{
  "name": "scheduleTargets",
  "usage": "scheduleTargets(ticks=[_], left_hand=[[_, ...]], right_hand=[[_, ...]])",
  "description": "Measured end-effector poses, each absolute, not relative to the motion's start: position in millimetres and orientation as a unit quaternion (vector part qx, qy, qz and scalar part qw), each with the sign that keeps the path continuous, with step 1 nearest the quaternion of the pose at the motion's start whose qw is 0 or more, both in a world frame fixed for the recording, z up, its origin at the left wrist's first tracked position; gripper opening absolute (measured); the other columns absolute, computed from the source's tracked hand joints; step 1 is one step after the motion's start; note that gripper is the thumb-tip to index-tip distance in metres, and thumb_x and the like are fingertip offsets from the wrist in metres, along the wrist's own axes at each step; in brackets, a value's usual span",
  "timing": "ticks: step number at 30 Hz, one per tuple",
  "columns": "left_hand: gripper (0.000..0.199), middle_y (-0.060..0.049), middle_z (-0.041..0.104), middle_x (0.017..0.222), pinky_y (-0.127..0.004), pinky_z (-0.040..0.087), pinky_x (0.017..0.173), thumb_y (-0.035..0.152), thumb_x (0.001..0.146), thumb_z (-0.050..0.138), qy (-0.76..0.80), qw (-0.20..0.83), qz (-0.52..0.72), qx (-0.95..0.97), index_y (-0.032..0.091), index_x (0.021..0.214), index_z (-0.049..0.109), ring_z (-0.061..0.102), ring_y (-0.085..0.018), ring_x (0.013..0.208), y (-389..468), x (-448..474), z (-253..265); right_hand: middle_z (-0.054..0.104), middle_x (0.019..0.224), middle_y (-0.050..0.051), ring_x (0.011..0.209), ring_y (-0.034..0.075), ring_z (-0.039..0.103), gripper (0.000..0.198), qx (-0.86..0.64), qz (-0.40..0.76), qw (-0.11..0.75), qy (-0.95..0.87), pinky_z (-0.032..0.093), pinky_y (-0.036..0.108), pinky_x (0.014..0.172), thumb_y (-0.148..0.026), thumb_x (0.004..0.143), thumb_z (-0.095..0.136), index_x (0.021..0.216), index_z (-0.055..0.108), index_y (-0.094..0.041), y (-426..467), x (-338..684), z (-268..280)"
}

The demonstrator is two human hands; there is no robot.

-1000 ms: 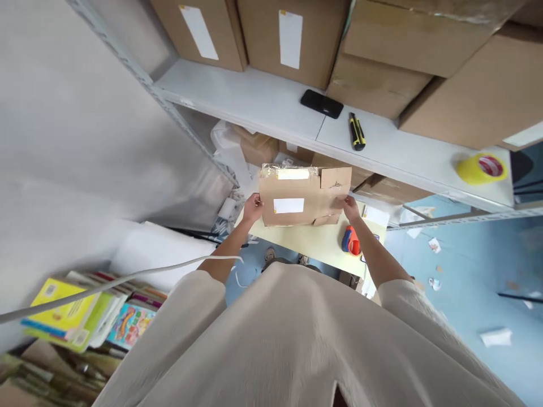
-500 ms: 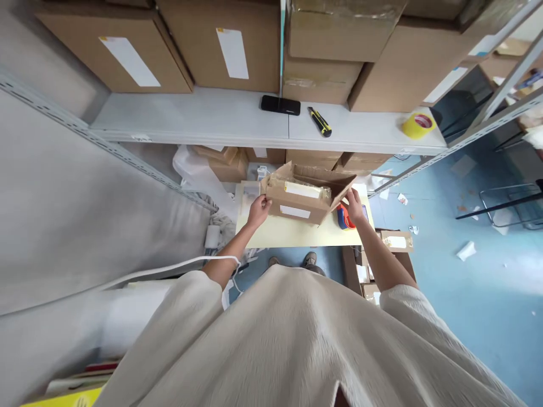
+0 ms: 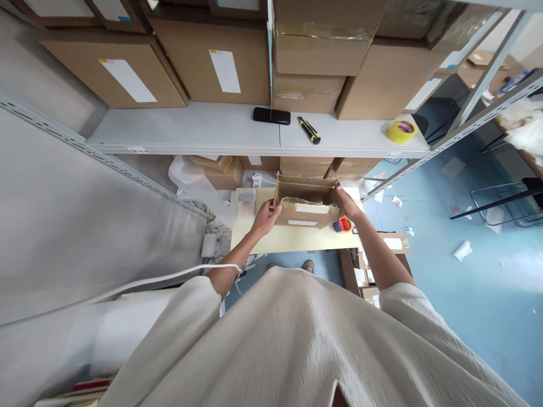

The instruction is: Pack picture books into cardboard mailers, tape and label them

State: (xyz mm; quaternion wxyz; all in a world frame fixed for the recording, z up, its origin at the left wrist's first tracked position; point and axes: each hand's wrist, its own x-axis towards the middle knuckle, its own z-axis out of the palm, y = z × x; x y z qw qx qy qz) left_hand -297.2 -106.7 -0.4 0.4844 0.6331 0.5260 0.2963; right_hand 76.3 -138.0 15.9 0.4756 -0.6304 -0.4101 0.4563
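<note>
An open cardboard box [image 3: 308, 217] with white labels and clear tape on its near side is held over the pale yellow table [image 3: 254, 242]. My left hand [image 3: 266, 219] grips its left end, thumb toward the near side. At the right end, my right hand [image 3: 348, 203] has its fingers against the side wall, partly hidden by the box. The box's top gapes upward, and its inside looks dark brown; I cannot make out any contents. Just below my right hand, a red and blue tape dispenser [image 3: 343, 224] rests on the table.
Above the table runs a grey shelf [image 3: 190, 127] bearing a black phone [image 3: 271, 116], a yellow-black utility knife [image 3: 309, 130], a yellow tape roll [image 3: 401, 131] and several cardboard boxes. A white cable [image 3: 169, 276] crosses near my left forearm. An open carton [image 3: 350, 277] stands on the floor at right.
The box has been turned and squared up, its side walls now more upright. My left hand has moved right and taken a fuller hold; my right hand has shifted slightly left. The view has tilted up.
</note>
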Motion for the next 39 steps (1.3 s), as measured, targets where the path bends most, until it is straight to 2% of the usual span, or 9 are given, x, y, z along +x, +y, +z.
scheduleTargets(ticks=[6,10,14,19,23,27,32,37,39], left_hand=[[0.046,-0.012,0.075,0.124,-0.036,0.052,0.091,0.069,0.110,0.063,0.627,0.418,0.323,0.572,0.023,0.114,0.061,0.071,-0.028,0.108,-89.2,-272.2,13.9],[0.049,-0.012,0.073,0.120,-0.036,0.049,0.089,0.069,0.103,0.075,0.654,0.436,0.308,0.535,0.024,0.111,0.057,0.069,-0.029,0.110,-78.4,-261.1,14.3],[0.044,-0.012,0.075,0.128,-0.036,0.053,0.092,0.049,0.094,0.085,0.636,0.469,0.296,0.536,0.023,0.120,0.060,0.072,-0.029,0.114,-77.3,-259.6,10.4],[0.059,-0.013,0.077,0.140,-0.040,0.059,0.105,0.032,0.090,0.084,0.563,0.526,0.304,0.561,0.022,0.145,0.064,0.074,-0.031,0.126,-86.2,-267.7,5.6],[0.078,-0.013,0.073,0.154,-0.042,0.059,0.114,0.029,0.090,0.083,0.501,0.547,0.289,0.605,0.023,0.164,0.058,0.073,-0.032,0.136,-98.6,-274.4,4.6],[0.070,-0.011,0.067,0.165,-0.041,0.059,0.118,0.033,0.098,0.075,0.468,0.528,0.281,0.651,0.027,0.166,0.060,0.069,-0.032,0.146,-109.2,-276.6,8.9],[0.064,-0.012,0.062,0.171,-0.043,0.052,0.128,0.038,0.104,0.067,0.462,0.498,0.273,0.681,0.027,0.167,0.061,0.054,-0.034,0.163,-113.7,-276.0,14.2],[0.068,-0.012,0.052,0.180,-0.047,0.043,0.137,0.041,0.108,0.058,0.448,0.490,0.264,0.700,0.025,0.174,0.052,0.047,-0.034,0.169,-111.3,-274.1,17.0],[0.071,-0.010,0.048,0.184,-0.047,0.039,0.140,0.043,0.110,0.055,0.445,0.488,0.252,0.708,0.026,0.178,0.047,0.044,-0.032,0.171,-110.4,-274.8,16.1]], right_hand=[[0.085,0.115,0.004,0.121,0.034,0.076,0.069,-0.616,0.488,0.445,-0.429,0.062,0.054,0.114,-0.071,0.074,0.096,0.129,0.082,-0.032,-128.0,83.0,20.0],[0.083,0.126,0.004,0.118,0.033,0.076,0.077,-0.613,0.489,0.453,-0.424,0.064,0.055,0.111,-0.064,0.071,0.100,0.139,0.076,-0.034,-124.9,83.9,15.7],[0.075,0.136,0.005,0.118,0.032,0.074,0.089,-0.631,0.443,0.481,-0.417,0.066,0.053,0.106,-0.069,0.069,0.098,0.147,0.068,-0.038,-123.0,85.9,6.1],[0.070,0.137,0.006,0.118,0.028,0.070,0.074,-0.644,0.392,0.507,-0.417,0.065,0.048,0.104,-0.085,0.078,0.087,0.128,0.065,-0.035,-125.5,88.4,0.5],[0.070,0.119,0.004,0.108,0.026,0.067,0.065,-0.634,0.414,0.494,-0.426,0.063,0.043,0.096,-0.086,0.081,0.084,0.111,0.064,-0.033,-126.9,87.3,1.8],[0.066,0.109,0.003,0.102,0.025,0.065,0.069,-0.638,0.418,0.484,-0.430,0.062,0.042,0.094,-0.083,0.072,0.090,0.105,0.060,-0.031,-126.8,85.7,-0.5],[0.063,0.122,0.002,0.105,0.023,0.066,0.076,-0.631,0.404,0.519,-0.412,0.066,0.042,0.093,-0.077,0.069,0.095,0.116,0.054,-0.034,-129.9,91.7,-6.0],[0.047,0.157,0.009,0.131,0.030,0.064,0.068,-0.644,0.378,0.491,-0.448,0.071,0.045,0.092,-0.078,0.074,0.092,0.122,0.071,-0.034,-129.4,103.1,-2.9],[0.042,0.164,0.009,0.131,0.031,0.065,0.066,-0.640,0.392,0.476,-0.458,0.072,0.047,0.094,-0.079,0.079,0.089,0.125,0.077,-0.033,-127.4,105.6,0.2]])
